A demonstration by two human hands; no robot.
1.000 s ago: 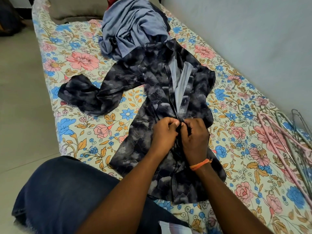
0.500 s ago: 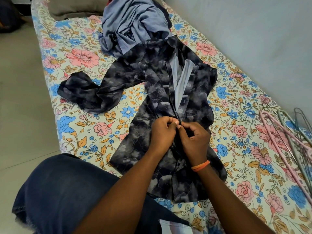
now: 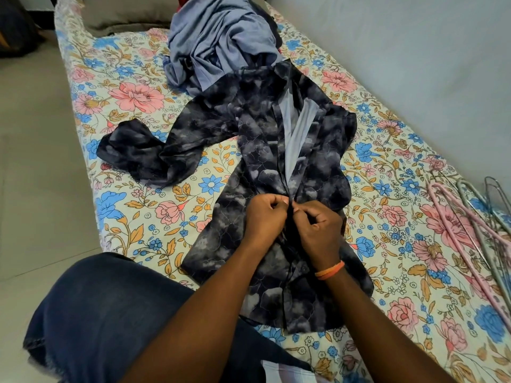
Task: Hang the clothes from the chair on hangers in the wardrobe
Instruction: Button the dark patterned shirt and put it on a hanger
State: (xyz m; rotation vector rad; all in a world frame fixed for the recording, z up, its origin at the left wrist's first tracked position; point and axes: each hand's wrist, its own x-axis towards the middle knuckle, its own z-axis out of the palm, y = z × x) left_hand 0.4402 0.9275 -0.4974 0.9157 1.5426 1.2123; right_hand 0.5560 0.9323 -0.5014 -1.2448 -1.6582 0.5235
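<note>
The dark shirt [image 3: 279,194] lies spread on the flowered bed [image 3: 132,205], near the hangers [image 3: 470,217] at right. The left hand [image 3: 264,217] and right hand [image 3: 320,233] each pinch its front edge at a button. Thin, slippery-looking cloth could slide from the fingers, or the button land in the wrong hole.

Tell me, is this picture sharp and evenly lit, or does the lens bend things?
Head view: soft, even light, no glare, only faint shadow under the hands. The dark patterned shirt and both hands, left hand and right hand, look sharp; the hangers and the jeans at the frame edges smear slightly, and the wide lens curves the bedsheet edge.
</note>
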